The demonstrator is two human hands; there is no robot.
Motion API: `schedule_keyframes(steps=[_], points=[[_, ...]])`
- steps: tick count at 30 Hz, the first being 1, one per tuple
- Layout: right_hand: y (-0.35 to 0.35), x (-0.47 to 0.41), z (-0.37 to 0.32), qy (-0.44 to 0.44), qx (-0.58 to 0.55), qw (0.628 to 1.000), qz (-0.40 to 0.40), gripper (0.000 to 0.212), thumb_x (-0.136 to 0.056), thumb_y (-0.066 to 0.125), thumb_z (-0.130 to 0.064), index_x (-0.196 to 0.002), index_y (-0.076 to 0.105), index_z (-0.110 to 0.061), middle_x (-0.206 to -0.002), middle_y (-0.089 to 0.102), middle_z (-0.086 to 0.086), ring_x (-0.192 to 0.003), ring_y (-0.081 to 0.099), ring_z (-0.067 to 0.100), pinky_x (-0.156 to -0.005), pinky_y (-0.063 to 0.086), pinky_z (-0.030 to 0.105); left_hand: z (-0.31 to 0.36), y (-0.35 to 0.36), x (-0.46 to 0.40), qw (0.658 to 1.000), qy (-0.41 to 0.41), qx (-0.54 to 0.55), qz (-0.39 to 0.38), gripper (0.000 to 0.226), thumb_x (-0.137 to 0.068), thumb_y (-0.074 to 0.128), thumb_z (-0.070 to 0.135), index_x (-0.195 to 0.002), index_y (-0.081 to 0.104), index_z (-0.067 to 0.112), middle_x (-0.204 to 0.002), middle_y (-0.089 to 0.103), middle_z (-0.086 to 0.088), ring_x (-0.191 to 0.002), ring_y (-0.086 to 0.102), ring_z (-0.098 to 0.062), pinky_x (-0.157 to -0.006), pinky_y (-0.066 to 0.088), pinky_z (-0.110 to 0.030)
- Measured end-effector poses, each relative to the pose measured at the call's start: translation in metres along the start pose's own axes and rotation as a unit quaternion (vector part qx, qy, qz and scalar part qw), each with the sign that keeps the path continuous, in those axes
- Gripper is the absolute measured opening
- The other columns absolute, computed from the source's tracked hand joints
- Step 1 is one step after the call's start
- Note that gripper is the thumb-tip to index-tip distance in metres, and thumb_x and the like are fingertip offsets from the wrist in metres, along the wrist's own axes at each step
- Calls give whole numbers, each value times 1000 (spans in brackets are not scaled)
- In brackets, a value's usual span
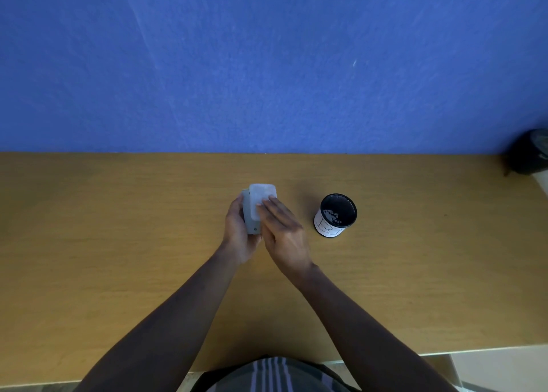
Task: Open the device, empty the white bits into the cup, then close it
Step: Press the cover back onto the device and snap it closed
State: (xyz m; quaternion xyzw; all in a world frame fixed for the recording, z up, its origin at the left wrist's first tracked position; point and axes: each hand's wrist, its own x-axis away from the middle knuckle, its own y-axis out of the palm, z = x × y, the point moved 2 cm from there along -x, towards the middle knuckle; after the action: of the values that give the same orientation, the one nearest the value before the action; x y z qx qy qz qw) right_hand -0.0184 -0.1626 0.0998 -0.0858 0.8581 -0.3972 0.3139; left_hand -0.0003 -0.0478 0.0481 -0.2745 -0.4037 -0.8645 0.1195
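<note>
Plastic is what I think the small grey device (252, 213) is made of, light and hard and a bit slippery, so above the table (118, 228) near the cup (335, 216) my left hand (237, 234) wraps its side while my right hand (281, 228) presses flat fingers on its pale lid (261, 197).

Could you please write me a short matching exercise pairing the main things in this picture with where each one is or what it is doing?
Things:
1. left hand
2. right hand
3. cup
4. device

Descriptions:
A. stands on the table, white bits inside
B. grips the grey body from the side
C. held between both hands
D. fingers laid flat on the pale cover

Pairs: 1-B, 2-D, 3-A, 4-C
</note>
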Motion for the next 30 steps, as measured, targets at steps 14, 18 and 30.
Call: schedule_keyframes(steps=[14,18,30], points=[[4,6,2,-21,-49,998,-38,33,-85,68,4,-117,66,7,-127,63,24,-127,54,35,-105,47,48,2,3,4,999,-45,17,-19,67,-87,49,60,-115,66,2,-105,71,-20,-99,69,-29,-88,52,-38],[5,6,4,-20,-54,997,-51,33,-87,67,0,-119,65,6,-129,62,23,-130,52,34,-105,46,50,1,3,2,997,-56,17,-42,69,-83,54,62,-97,76,-1,-100,72,-18,-95,70,-27,-89,52,-37],[7,10,0,-28,12,997,-65,35,-90,64,-4,-124,61,6,-131,60,24,-131,50,36,-108,43,49,1,5,-4,995,-82,-6,-62,77,-84,52,64,-110,67,-8,-101,71,-16,-88,71,-22,-74,57,-29]])
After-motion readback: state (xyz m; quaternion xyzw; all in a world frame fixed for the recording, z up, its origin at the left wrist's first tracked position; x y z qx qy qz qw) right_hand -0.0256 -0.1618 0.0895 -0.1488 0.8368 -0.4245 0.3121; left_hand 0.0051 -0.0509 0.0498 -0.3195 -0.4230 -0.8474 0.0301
